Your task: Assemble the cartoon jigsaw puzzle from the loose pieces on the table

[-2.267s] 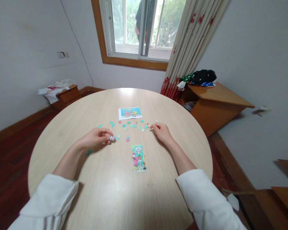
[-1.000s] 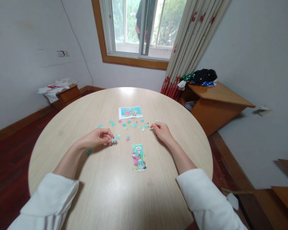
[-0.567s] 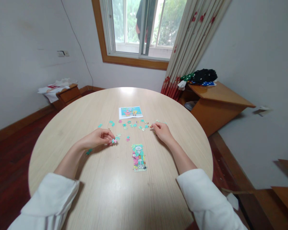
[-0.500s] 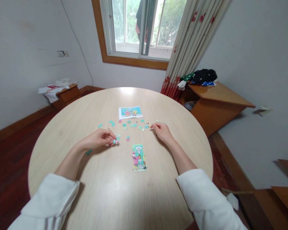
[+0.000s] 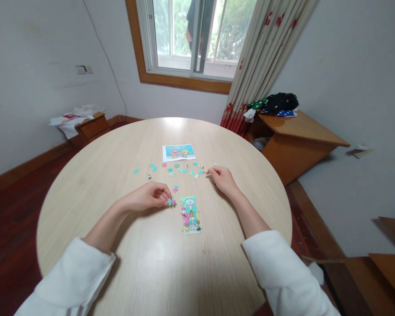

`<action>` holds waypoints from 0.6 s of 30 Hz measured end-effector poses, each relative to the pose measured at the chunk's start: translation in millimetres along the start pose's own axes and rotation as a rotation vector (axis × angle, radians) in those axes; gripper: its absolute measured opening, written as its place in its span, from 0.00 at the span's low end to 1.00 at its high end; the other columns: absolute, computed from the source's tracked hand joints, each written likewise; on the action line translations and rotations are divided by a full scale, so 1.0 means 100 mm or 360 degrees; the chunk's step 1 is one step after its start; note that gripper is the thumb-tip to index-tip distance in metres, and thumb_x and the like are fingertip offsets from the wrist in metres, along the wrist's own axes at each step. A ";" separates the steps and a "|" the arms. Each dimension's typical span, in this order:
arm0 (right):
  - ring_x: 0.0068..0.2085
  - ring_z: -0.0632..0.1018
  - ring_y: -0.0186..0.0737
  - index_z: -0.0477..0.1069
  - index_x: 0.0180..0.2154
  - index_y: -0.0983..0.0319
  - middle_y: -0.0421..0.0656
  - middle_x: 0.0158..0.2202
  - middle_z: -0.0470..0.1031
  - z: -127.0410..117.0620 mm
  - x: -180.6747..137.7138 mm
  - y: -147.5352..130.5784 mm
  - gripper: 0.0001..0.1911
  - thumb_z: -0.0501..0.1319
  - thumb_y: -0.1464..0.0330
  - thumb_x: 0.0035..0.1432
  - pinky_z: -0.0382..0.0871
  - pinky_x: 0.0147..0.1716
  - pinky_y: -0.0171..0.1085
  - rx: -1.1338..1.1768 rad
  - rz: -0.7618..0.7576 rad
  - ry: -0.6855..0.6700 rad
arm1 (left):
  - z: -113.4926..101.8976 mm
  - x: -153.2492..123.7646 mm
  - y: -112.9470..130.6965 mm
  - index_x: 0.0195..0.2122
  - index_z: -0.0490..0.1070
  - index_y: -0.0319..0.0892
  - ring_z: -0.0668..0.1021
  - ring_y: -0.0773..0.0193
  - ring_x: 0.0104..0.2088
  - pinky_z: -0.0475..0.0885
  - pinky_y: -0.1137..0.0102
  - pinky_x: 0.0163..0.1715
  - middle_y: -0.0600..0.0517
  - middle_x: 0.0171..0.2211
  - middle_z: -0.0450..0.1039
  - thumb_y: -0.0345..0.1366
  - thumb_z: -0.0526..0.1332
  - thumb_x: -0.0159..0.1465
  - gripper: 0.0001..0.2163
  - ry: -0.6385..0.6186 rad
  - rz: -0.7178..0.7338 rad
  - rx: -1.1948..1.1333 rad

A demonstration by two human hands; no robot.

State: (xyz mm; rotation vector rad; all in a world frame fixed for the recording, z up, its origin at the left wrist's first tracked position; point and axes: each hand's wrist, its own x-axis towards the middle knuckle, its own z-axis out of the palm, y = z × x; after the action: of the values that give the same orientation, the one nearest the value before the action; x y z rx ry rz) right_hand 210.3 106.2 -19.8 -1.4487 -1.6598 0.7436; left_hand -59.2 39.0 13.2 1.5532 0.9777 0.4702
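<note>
Between the fingertips of my left hand (image 5: 149, 194) is a teal and pink jigsaw puzzle piece (image 5: 171, 202), just left of the partly joined puzzle (image 5: 190, 215). That joined part is a tall strip with cartoon figures. My right hand (image 5: 221, 179) is farther up the table, its thumb and finger closed on a small yellowish puzzle piece (image 5: 206, 172) at the right end of the loose pieces. Another pink and teal piece (image 5: 175, 188) lies alone above the joined strip. Several loose pieces (image 5: 184, 170) spread in a row across the table.
Behind the loose pieces lies a printed reference picture (image 5: 179, 152). Everything rests on a round wooden table (image 5: 145, 263). A wooden cabinet (image 5: 303, 140) with cloths on it stands at the right, beside a curtain (image 5: 253, 66).
My left hand has moved right and slightly nearer, carrying its puzzle piece close to the joined strip. My right hand has stayed almost in place.
</note>
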 end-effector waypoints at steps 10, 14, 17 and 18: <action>0.24 0.68 0.35 0.74 0.25 0.66 0.38 0.16 0.64 0.00 0.00 0.01 0.18 0.51 0.62 0.51 0.59 0.26 0.33 0.0006 -0.0037 0.0005 | 0.01 0.02 -0.07 0.30 0.70 0.39 0.75 0.68 0.27 0.67 0.72 0.28 0.52 0.26 0.76 0.30 0.64 0.50 0.06 -0.0061 -0.0024 -0.0005; 0.24 0.68 0.35 0.74 0.25 0.66 0.37 0.16 0.63 0.01 0.01 0.01 0.18 0.51 0.61 0.51 0.59 0.26 0.33 0.0009 -0.0046 0.0005 | 0.01 0.03 -0.08 0.30 0.68 0.38 0.72 0.71 0.25 0.63 0.73 0.26 0.55 0.24 0.73 0.33 0.65 0.51 0.08 -0.0079 -0.0032 0.0036; 0.24 0.68 0.35 0.74 0.25 0.65 0.37 0.16 0.63 0.00 0.01 0.01 0.18 0.51 0.61 0.51 0.59 0.26 0.34 0.0016 -0.0043 0.0002 | 0.02 0.02 -0.06 0.29 0.68 0.38 0.70 0.71 0.24 0.62 0.73 0.26 0.55 0.23 0.71 0.34 0.65 0.51 0.08 -0.0083 -0.0024 0.0061; 0.25 0.68 0.36 0.74 0.25 0.65 0.37 0.16 0.63 0.00 0.01 0.01 0.18 0.51 0.61 0.51 0.59 0.26 0.34 0.0015 -0.0044 0.0000 | 0.02 0.02 -0.05 0.29 0.68 0.38 0.70 0.71 0.24 0.62 0.73 0.26 0.55 0.23 0.71 0.35 0.66 0.51 0.08 -0.0080 -0.0023 0.0067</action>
State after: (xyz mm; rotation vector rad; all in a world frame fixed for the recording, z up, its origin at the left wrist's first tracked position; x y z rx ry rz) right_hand 210.7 106.9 -20.5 -1.4166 -1.6708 0.7349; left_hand -57.9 38.9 7.2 1.5873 0.9648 0.4011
